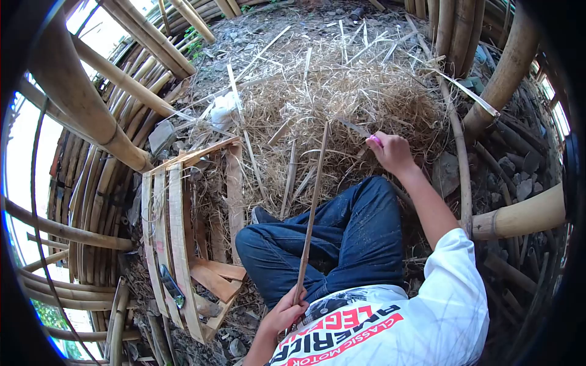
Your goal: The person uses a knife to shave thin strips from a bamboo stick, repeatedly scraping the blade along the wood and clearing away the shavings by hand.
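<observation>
My left hand (285,312), close to my waist, is closed around the lower end of a long bamboo strip (313,213). The strip slants up and away across my crossed legs. Out in front on the right, my right hand (394,154) grips a knife (355,129) by its pink handle. The narrow blade points left, with its tip near the far end of the strip. Beneath the blade and the strip's far end lies a heap of pale curled shavings (390,100).
A wooden slatted crate (177,213) lies at my left, with a phone (171,285) on its slats. A white plastic bag (224,111) sits beyond it. Bamboo posts (510,73) and poles enclose the spot. Stones (524,183) lie on the right.
</observation>
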`<state>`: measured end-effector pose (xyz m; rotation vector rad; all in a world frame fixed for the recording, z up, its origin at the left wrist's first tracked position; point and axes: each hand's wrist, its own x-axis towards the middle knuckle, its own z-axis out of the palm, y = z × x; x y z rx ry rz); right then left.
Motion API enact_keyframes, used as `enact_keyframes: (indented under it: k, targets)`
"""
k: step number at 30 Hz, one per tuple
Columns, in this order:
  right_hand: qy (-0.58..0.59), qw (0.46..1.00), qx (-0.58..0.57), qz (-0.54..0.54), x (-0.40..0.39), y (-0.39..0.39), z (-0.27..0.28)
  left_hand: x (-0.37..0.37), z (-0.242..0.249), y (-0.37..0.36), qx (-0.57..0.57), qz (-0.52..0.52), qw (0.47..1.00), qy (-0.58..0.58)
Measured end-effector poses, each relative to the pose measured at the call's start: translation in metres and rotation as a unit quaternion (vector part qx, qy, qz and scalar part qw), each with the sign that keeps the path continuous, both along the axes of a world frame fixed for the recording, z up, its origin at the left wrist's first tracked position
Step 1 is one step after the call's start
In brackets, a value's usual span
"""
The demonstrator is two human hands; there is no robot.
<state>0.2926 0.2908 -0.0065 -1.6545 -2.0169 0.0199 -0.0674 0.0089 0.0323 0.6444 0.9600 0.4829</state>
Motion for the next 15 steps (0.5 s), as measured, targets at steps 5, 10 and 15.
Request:
enact_keyframes:
  k: [5, 10, 15]
  targets:
    - [0.200, 0.979, -0.036, -0.005, -0.026, -0.022, -0.001, -0.007, -0.013, 0.009, 0.001, 0.008, 0.999, -0.031]
    - [0.266, 0.963, -0.045, -0.016, -0.049, -0.042, -0.063, -0.012, -0.017, 0.012, -0.027, 0.087, 0.994, -0.068]
    - [0.265, 0.954, -0.128, -0.061, -0.046, -0.073, -0.121, -0.018, -0.039, 0.014, -0.001, 0.099, 0.995, 0.015]
